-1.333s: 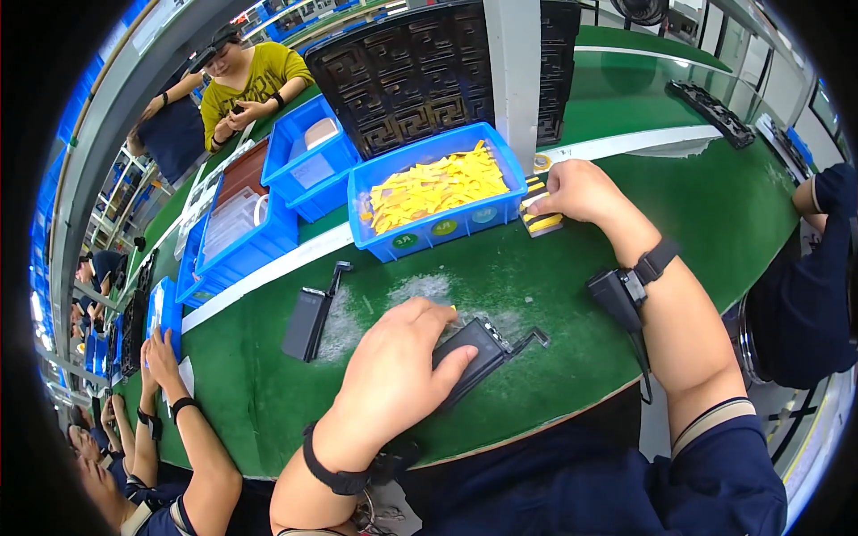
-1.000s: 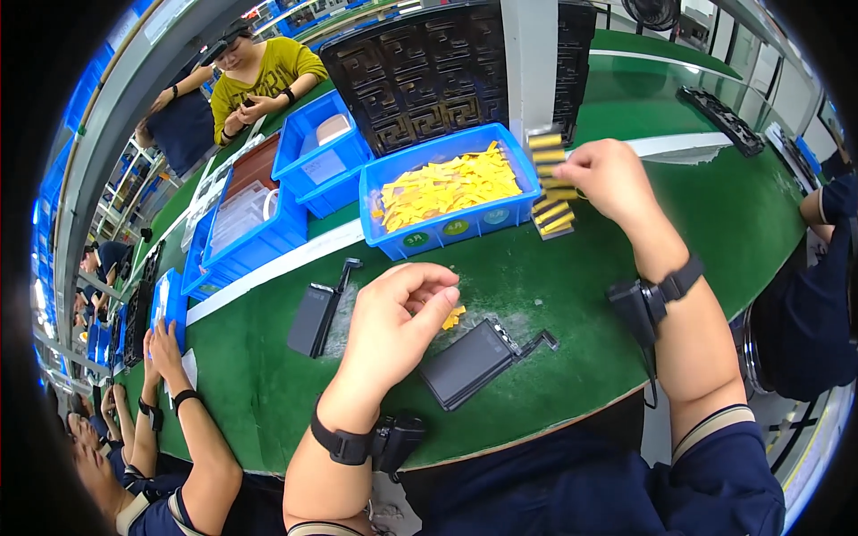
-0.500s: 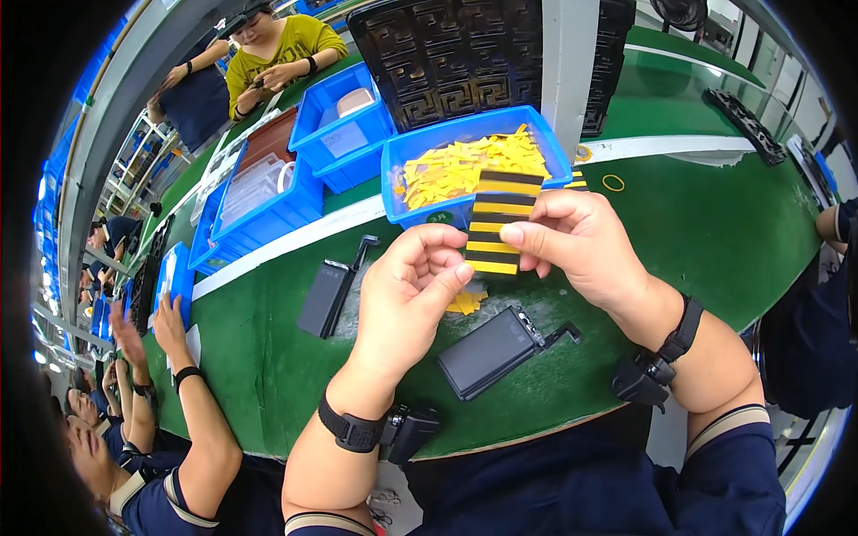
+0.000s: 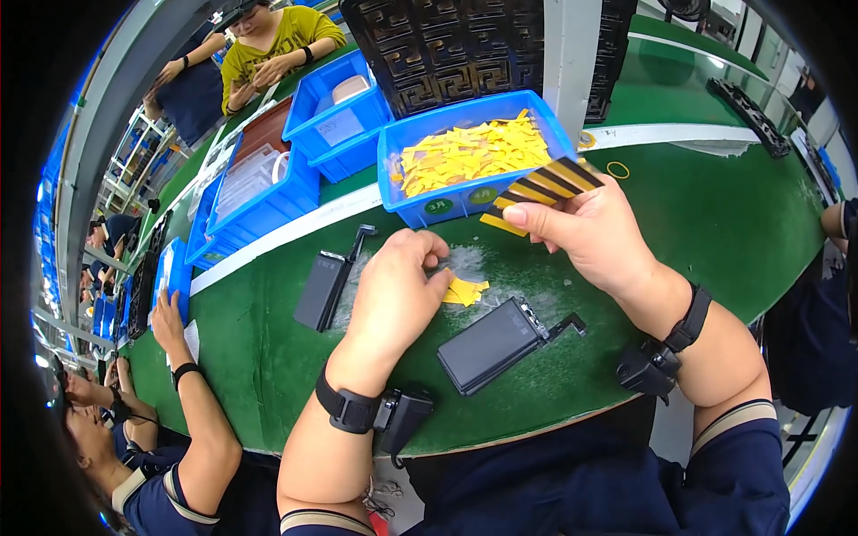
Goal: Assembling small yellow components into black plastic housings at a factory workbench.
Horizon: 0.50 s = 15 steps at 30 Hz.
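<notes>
My right hand [image 4: 594, 228] pinches a sheet of yellow-and-black striped strips [image 4: 547, 189] between thumb and fingers, tilted in front of a blue bin. My left hand [image 4: 398, 290] is closed, its fingers curled in toward the thumb; what lies between them, if anything, is hidden. Beside its thumb, a small pile of yellow pieces [image 4: 465, 290] lies on the green table [image 4: 661, 330]. Two black flat battery packs with short flex connectors lie here: one battery pack [image 4: 492, 348] between my forearms, the other battery pack [image 4: 322, 290] left of my left hand.
The blue bin [image 4: 407, 210] behind my hands holds many yellow pieces [image 4: 474, 156]. More blue bins [image 4: 268, 214] stand to the left. A grey post [image 4: 572, 80] and a black patterned tray [image 4: 447, 54] rise behind. A co-worker's arm [image 4: 206, 406] reaches in at left; another person [image 4: 277, 54] sits across.
My hands have moved apart. The striped sheet has gone right with my right hand and tilted, while my left hand has let go of it and sits beside the yellow pile.
</notes>
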Motion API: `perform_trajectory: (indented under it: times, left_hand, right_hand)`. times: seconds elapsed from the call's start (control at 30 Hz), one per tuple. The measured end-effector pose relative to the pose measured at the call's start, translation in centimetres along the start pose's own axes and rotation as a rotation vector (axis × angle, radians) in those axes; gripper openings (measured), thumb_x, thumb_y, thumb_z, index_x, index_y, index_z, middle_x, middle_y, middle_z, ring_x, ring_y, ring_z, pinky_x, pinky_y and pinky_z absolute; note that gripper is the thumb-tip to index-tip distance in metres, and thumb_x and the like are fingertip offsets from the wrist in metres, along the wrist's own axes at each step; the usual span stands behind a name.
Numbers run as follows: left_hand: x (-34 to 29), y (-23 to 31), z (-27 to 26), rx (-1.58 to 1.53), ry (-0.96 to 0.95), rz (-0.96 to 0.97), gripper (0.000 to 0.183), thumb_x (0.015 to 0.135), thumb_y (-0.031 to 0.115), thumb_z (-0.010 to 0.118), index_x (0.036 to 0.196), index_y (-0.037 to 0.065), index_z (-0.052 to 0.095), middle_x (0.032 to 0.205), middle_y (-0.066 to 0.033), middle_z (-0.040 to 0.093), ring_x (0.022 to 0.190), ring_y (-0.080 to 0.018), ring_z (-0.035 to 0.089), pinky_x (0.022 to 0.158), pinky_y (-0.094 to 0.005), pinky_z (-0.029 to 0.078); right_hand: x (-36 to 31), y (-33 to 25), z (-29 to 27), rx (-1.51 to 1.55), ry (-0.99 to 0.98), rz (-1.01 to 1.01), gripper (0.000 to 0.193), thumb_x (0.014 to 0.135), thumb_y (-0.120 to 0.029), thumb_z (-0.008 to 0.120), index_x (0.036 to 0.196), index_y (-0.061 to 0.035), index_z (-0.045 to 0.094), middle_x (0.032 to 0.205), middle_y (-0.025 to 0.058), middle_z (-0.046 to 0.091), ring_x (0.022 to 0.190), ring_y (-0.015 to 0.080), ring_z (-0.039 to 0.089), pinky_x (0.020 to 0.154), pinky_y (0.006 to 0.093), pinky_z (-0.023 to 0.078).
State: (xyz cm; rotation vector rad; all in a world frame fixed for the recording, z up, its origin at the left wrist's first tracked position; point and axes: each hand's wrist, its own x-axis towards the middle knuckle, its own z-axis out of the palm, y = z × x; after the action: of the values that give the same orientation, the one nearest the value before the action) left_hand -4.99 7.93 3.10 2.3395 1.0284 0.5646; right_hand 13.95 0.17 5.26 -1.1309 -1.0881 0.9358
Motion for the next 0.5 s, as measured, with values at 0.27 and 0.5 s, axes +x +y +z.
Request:
perform_trajectory:
  times: [0.27, 0.5]
  left_hand:
    - [-2.6, 4.2, 1.4, 0.109, -0.136, 0.301, 0.037, 0.064, 0.021, 0.077, 0.09, 0.0, 0.06, 0.084, -0.0146, 0.059, 0.074, -0.0291, 0.059, 0.07, -0.0371, 0.048]
    - [-2.2, 3.8, 0.3, -0.323, -0.158, -0.011, 0.024, 0.076, 0.011, 0.068, 0.091, -0.001, 0.053, 0.077, -0.0102, 0.061, 0.068, -0.0205, 0.059, 0.064, -0.0315, 0.048]
  right_hand:
    - [-0.4, 0.6, 0.4, -0.301, -0.033, -0.369, 0.015, 0.076, -0.006, 0.068, 0.089, 0.0017, 0.066, 0.081, 0.0082, 0.062, 0.072, 0.0141, 0.059, 0.065, 0.0262, 0.047]
    - [-1.2, 0.4, 0.7, -0.428, -0.054, -0.512, 0.016, 0.076, -0.001, 0.069, 0.091, 0.0032, 0.064, 0.084, 0.0057, 0.063, 0.078, 0.0118, 0.058, 0.071, 0.0254, 0.047]
